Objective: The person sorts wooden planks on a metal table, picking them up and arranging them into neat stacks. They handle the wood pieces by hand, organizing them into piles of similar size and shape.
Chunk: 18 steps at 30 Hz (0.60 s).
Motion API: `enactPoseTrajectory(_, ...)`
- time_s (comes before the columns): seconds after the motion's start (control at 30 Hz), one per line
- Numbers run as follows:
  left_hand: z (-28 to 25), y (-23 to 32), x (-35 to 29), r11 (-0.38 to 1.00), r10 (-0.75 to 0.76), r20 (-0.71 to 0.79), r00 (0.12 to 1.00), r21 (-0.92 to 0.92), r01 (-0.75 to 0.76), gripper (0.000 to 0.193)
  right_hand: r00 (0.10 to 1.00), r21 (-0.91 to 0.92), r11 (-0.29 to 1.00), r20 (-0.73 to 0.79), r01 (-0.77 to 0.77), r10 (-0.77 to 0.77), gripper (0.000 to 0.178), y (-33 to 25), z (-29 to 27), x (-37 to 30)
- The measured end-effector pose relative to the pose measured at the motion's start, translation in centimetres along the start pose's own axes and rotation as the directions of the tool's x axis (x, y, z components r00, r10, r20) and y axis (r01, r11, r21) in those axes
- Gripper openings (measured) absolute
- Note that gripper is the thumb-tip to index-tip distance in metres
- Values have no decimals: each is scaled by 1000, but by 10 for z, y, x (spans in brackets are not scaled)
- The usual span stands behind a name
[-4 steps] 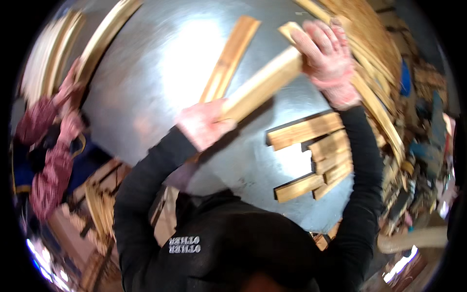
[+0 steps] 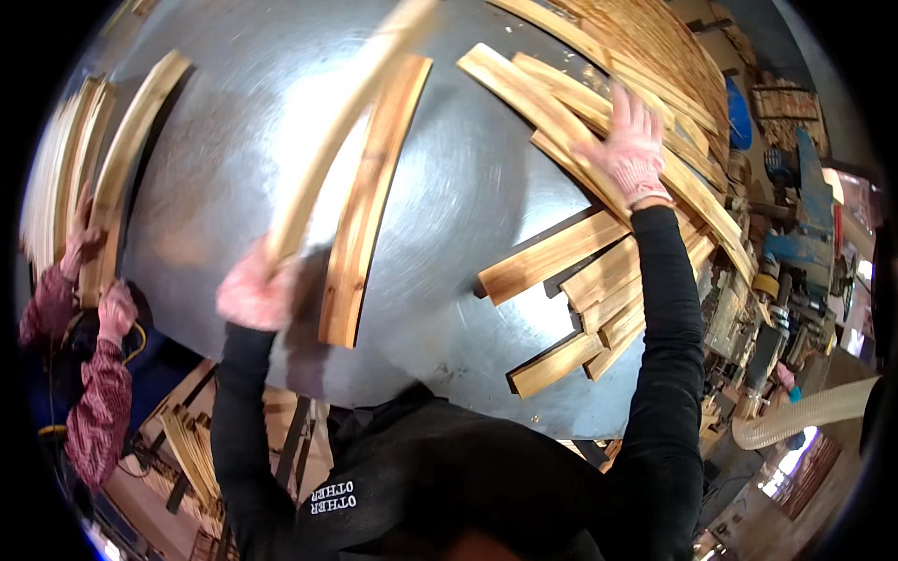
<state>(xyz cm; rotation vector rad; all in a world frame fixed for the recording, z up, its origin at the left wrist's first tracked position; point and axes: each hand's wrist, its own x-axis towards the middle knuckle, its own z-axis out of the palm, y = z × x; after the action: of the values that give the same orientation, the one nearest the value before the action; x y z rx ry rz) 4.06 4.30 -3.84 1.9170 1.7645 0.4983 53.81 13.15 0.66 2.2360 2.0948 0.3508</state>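
My left hand [image 2: 256,286], in a pink glove, is closed around the lower end of a long wooden strip [image 2: 329,150]. The strip slants up and away, smeared by motion, over the metal tabletop [image 2: 234,122]. Just right of it lies a wider wooden board [image 2: 369,215]. My right hand [image 2: 634,148], also gloved in pink, is over the wooden boards [image 2: 528,93] at the right, fingers outstretched; whether the palm presses on them I cannot tell. Shorter wooden pieces [image 2: 561,254] are fanned out on the metal nearer to me.
At the left edge a co-worker's hands [image 2: 114,309] touch a wooden board [image 2: 140,140] beside a stack of strips [image 2: 58,187]. A particle board sheet [image 2: 645,47] lies at the far right. A ribbed hose [image 2: 809,413] and machine parts stand beyond the table's right side.
My right hand has let go of the strip and moved down over the boards. My left hand has carried the strip left and turned it steeper. The co-worker's board has shifted toward them.
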Motion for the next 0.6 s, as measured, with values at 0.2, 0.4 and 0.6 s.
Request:
enactPoseTrajectory(0.2, -20, -116, -16, 862, -393, -89, 915, 310, 400, 36, 870, -93, 994, 482, -61, 99, 116, 30, 37, -75)
enactPoseTrajectory(0.4, 10, -129, -24, 893, -424, 15, 905, -158, 421, 32, 761, 71, 971, 635, -227, 131, 102, 49, 40, -87)
enactPoseTrajectory(0.6, 81, -42, -41, -259, -298, 372, 879, -918, 300, 24, 603, 647, 249, 762, -721, -235, 67, -9, -13, -91)
